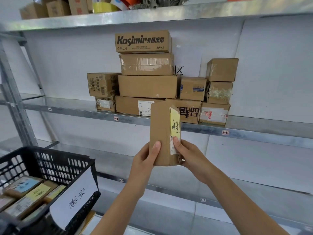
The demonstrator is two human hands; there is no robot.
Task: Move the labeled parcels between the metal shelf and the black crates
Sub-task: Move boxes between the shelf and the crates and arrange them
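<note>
I hold a brown cardboard parcel upright in front of the metal shelf. A yellow handwritten label and a white barcode sticker run down its right face. My left hand grips its lower left side, thumb on the front. My right hand grips its lower right side, thumb on the barcode sticker. A black crate stands at the lower left, with several labelled parcels inside and a white paper sign on its front.
A stack of cardboard boxes fills the middle shelf behind the parcel, topped by a Kasimir box. Bare shelf boards lie left and right of the stack. The top shelf holds boxes and tape rolls. Lower shelves run beneath my arms.
</note>
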